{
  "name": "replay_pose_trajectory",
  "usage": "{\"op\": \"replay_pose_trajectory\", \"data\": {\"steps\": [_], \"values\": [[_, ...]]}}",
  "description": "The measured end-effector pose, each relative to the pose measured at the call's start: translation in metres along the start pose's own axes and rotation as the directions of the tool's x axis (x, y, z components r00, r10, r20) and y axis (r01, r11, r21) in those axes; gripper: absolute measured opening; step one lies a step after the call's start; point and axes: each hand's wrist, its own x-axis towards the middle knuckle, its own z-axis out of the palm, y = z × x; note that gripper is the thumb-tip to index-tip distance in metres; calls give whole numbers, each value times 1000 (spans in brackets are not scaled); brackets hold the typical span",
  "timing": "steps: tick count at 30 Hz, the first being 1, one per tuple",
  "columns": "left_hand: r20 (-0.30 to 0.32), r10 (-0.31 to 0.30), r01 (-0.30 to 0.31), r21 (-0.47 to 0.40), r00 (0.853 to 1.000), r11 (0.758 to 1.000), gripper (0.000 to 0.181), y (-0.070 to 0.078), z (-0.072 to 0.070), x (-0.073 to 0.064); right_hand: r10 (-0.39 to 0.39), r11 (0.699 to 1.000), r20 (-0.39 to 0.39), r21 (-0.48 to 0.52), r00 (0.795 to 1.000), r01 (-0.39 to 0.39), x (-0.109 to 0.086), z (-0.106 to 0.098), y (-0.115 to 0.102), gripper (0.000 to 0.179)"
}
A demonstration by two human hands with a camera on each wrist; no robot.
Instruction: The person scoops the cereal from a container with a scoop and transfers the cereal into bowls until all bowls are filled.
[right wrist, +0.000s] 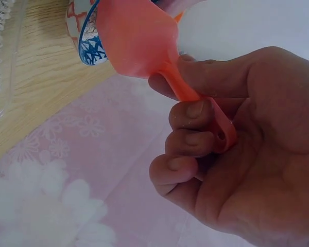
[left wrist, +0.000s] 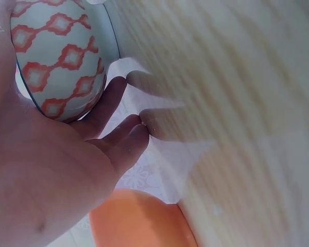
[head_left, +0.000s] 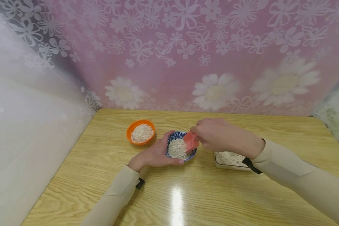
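My left hand point(head_left: 158, 153) holds a small bowl point(head_left: 175, 135), thumb on its near side and fingers around the far side. Blue pattern lines the bowl's inside; red diamonds cover its white outside point(left wrist: 62, 56). Pale flakes point(head_left: 177, 148), like oats, lie in it. My right hand point(head_left: 214, 133) grips a pink-orange plastic scoop point(head_left: 191, 142) by its handle. Tilted over the right part of the bowl, the scoop has its head by the flakes. In the right wrist view, the fingers curl round the looped handle; the back of the scoop point(right wrist: 136, 36) hides its inside.
An orange bowl point(head_left: 129, 135) of pale flakes stands left of the patterned bowl. On the right, partly under my right forearm, sits a rectangular container point(head_left: 231, 167) of flakes. The wooden table point(head_left: 203, 194) meets a pink floral curtain point(head_left: 169, 84) at the back.
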Motion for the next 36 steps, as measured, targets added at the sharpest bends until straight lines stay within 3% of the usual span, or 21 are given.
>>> {"op": "replay_pose_trajectory", "data": {"steps": [3, 6, 11, 20, 24, 31, 36], "values": [[8, -1, 1, -3, 1000, 1000, 120, 1, 0, 0, 18, 1000, 16, 2, 1000, -18, -1, -1, -1, 11], [14, 0, 0, -2, 1000, 1000, 120, 2, 0, 0, 31, 999, -16, 14, 999, -31, -6, 0, 1, 12], [20, 6, -6, 2, 1000, 1000, 121, 3, -1, -1, 37, 997, -134, 70, 990, -28, -18, 7, 13, 15], [-8, 18, -17, 50, 1000, 999, 123, 4, -2, -4, 30, 973, -313, 228, 949, 45, -36, 39, 38, 18], [-59, 43, -38, 82, 997, 996, 123, 8, -3, -6, 72, 936, -341, 348, 937, 54, -43, 58, 45, 22], [-154, 128, -120, 62, 980, 991, 114, 26, -3, -7, 212, 822, -315, 570, 925, 6, -65, 73, 54, 26], [-205, 193, -190, 35, 960, 981, 109, 41, 1, -5, 275, 793, -328, 609, 904, -20, -87, 76, 65, 27]]}}
